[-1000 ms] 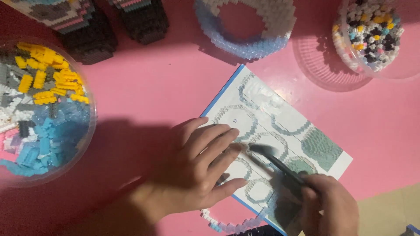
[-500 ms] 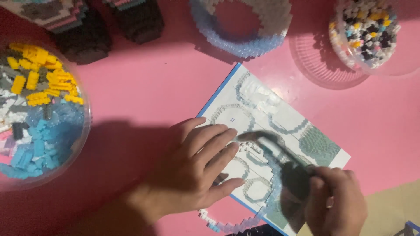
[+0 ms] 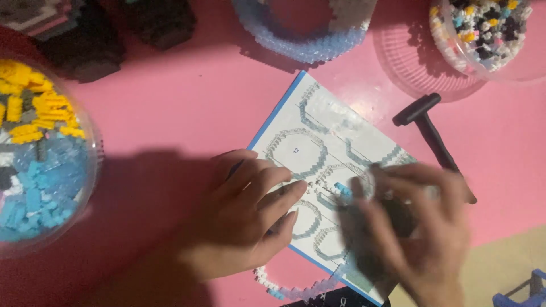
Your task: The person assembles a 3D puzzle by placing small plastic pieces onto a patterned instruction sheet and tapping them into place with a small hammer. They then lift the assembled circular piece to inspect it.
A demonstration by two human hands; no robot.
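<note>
A pink tabletop [image 3: 187,108] lies under everything. The left hand [image 3: 250,219] rests flat, fingers released, on the edge of a blue-bordered instruction sheet [image 3: 318,142] that shows ring patterns. The right hand [image 3: 409,227] is blurred over the sheet's lower right; whether its fingers grip anything I cannot tell. Just beside it lies a black T-handled tool [image 3: 429,131]. A tub of blue and yellow bricks [image 3: 34,153] sits far left.

I see the left hand [image 3: 250,213] lying flat, palm down, fingers loosely spread and pointing right. Right hand [image 3: 406,227] is motion-blurred, fingers curled downward; its grip I cannot tell.
</note>
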